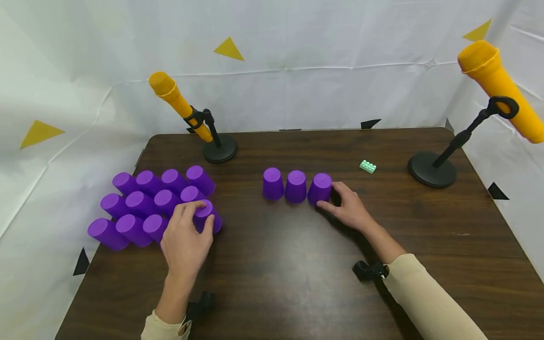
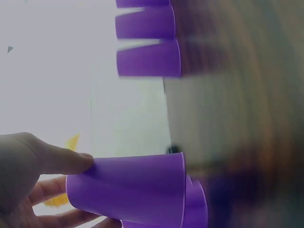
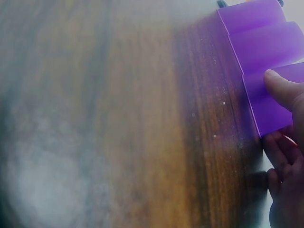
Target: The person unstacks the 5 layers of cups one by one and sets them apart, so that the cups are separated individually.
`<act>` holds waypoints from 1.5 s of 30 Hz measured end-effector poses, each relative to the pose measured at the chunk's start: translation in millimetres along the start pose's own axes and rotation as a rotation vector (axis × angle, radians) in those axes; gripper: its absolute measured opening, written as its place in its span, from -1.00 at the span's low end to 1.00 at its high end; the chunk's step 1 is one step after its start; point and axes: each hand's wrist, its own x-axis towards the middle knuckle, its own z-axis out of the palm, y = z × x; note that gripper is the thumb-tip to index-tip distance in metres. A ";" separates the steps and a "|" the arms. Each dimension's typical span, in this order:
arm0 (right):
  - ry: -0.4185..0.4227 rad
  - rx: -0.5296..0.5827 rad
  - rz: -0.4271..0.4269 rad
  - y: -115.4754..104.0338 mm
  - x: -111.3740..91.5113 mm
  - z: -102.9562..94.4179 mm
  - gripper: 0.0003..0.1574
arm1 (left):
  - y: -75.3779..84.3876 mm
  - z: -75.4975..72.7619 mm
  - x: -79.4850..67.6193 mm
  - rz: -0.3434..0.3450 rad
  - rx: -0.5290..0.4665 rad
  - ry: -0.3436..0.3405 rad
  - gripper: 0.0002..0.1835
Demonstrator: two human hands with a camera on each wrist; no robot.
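Observation:
Upside-down purple cups stand on the dark wooden table (image 1: 276, 264). My left hand (image 1: 187, 238) grips one purple cup (image 1: 215, 221) near its closed end, at the front right corner of the group (image 1: 140, 204) on the left. In the left wrist view the thumb lies on one side of this cup (image 2: 128, 187) and the fingers on the other. Three more cups form a short row (image 1: 295, 186) at the middle. My right hand (image 1: 350, 210) holds the rightmost cup (image 1: 319, 189) low between thumb and fingers; the right wrist view shows its thumb (image 3: 280, 88) against the wall.
A yellow microphone (image 1: 180, 103) on a black stand (image 1: 219, 148) is at the back left. Another yellow microphone (image 1: 501, 85) leans on its stand (image 1: 432, 169) at the right. A mint-green toy brick (image 1: 367, 166) lies between the row and the right stand. White sheeting (image 1: 297, 94) surrounds the table.

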 end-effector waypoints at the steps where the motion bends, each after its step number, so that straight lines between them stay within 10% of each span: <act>1: 0.001 -0.002 -0.001 -0.1 0.2 -0.3 -0.24 | -4.2 -3.6 -2.9 -0.015 0.014 0.015 -0.72; 25: -0.005 0.008 0.003 0.0 -0.7 -0.9 -0.23 | -40.9 -14.4 -18.8 -0.125 0.074 0.076 -0.75; 37: -0.008 0.004 0.013 -1.3 1.0 -1.3 -0.24 | -12.8 -20.7 -8.2 0.050 -0.020 0.221 -0.80; 45: -0.007 0.003 0.018 -1.7 -0.3 -0.3 -0.25 | 32.7 29.4 -1.0 0.217 -0.126 -0.051 -0.62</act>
